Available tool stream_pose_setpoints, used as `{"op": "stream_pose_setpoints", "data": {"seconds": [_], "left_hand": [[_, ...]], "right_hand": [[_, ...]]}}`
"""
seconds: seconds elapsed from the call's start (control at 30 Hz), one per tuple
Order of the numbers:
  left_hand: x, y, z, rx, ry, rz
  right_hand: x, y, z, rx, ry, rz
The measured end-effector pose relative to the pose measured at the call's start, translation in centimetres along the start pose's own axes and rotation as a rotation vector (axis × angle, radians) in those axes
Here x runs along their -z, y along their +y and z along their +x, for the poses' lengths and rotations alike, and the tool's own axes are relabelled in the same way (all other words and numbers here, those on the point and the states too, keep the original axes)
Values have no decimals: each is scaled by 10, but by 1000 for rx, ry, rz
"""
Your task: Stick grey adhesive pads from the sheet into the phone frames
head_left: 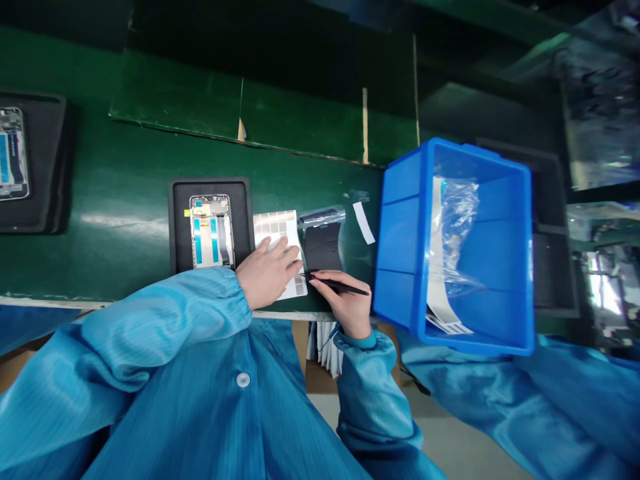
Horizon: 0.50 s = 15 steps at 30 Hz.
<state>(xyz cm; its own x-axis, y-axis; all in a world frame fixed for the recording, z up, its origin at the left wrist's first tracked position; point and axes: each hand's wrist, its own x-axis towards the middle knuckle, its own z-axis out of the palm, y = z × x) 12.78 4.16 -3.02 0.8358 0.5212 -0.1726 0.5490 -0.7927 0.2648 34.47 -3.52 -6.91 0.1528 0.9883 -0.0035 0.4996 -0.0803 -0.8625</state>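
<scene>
My left hand lies flat with fingers spread on a white sheet of grey square stickers. My right hand grips a pair of black tweezers, whose tip points at the right edge of that sheet. Left of the sheet, an opened phone with blue strips and a yellow tab rests in a black tray; my left sleeve reaches across the tray's lower end. Just beyond my right hand lies a clear bag with dark sheets.
A blue bin on the right holds white strips and crumpled clear film. A white strip lies beside it. Another phone sits in a black tray at far left. A co-worker's blue sleeve shows at lower right.
</scene>
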Motion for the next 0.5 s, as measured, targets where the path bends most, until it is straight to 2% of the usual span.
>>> {"op": "stream_pose_setpoints", "data": {"seconds": [0.5], "left_hand": [[2, -1, 1, -11, -4, -10]], "right_hand": [[0, 1, -1, -14, 34, 58]]}}
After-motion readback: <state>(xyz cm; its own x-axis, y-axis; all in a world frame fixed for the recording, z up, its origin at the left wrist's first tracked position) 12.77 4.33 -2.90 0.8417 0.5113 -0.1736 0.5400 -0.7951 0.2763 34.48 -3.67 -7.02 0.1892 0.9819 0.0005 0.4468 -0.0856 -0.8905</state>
